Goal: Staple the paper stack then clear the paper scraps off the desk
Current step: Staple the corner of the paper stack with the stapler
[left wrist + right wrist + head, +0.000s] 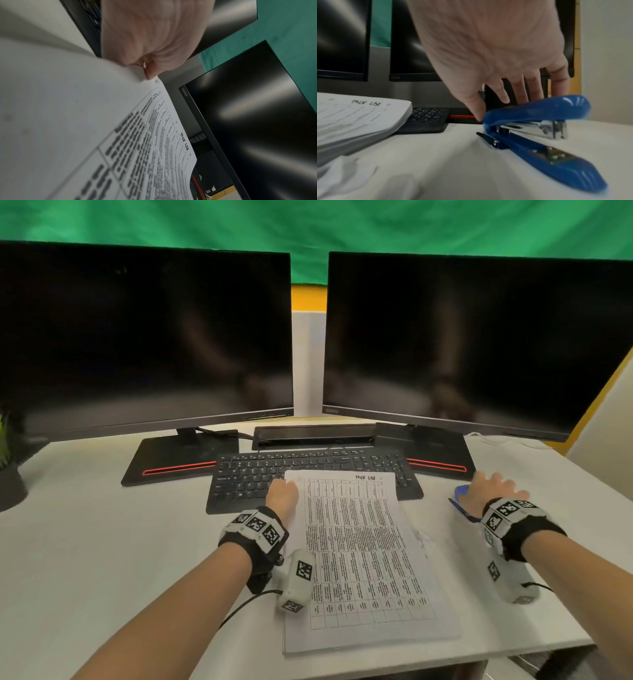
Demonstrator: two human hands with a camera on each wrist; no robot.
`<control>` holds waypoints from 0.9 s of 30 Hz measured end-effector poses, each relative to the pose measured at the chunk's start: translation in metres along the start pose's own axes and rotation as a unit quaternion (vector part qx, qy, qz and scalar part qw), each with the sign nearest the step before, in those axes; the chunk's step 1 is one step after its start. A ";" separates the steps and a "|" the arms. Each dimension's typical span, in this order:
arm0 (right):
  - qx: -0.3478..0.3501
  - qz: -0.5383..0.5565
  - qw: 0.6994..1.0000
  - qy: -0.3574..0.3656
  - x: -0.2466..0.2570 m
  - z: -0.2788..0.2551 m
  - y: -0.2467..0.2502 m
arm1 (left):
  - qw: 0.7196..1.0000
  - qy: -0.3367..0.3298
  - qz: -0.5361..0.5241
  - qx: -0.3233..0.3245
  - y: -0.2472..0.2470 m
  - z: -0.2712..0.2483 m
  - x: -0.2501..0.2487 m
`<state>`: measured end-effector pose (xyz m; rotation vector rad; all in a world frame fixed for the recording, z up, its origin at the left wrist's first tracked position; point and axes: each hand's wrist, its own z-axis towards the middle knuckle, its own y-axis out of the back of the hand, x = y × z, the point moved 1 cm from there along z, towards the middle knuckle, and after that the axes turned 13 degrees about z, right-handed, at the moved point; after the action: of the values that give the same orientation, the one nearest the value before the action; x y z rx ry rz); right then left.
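A printed paper stack (pixel 359 559) lies on the white desk (pixel 102 542), its top end over the keyboard. My left hand (pixel 283 493) pinches the stack's top-left corner (pixel 154 81) between thumb and finger (pixel 150 73), lifting it slightly. A blue stapler (pixel 460 501) sits to the right, its arm raised off its base (pixel 556 162). My right hand (pixel 493 486) is over it, fingers (pixel 520 89) straight and spread behind the top arm (pixel 536 109), thumb at the hinge end. White crumpled scraps (pixel 423 537) lie between the stack and the stapler.
A black keyboard (pixel 267 474) lies behind the stack, with two dark monitors (pixel 144 337) (pixel 479 337) on black bases beyond it. A potted plant (pixel 10 484) stands at the far left. The desk's front edge (pixel 445 660) runs close below the stack.
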<state>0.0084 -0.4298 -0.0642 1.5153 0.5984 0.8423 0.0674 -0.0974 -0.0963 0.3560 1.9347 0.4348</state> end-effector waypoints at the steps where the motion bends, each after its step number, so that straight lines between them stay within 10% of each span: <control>1: 0.021 0.009 1.000 -0.005 -0.004 0.007 -0.008 | 1.000 -0.001 -0.008 0.000 0.000 0.000 0.001; 11: -0.011 0.262 0.965 0.006 0.020 0.034 0.011 | 0.996 -0.029 -0.076 0.020 0.004 0.002 0.003; 17: 0.116 0.678 0.726 0.000 0.116 -0.009 0.051 | 0.992 -0.039 -0.115 0.028 0.004 -0.005 0.004; 20: 0.214 0.718 0.663 -0.009 0.159 -0.043 0.045 | 0.991 -0.043 -0.123 -0.004 0.005 -0.010 0.004; 27: 0.180 0.684 0.707 0.001 0.213 -0.060 0.005 | 0.992 -0.064 -0.097 -0.058 0.007 -0.012 0.001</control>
<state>0.0879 -0.2274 -0.0249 2.2669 -0.6011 1.8976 0.0567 -0.0921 -0.0897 0.1169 1.7905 0.3849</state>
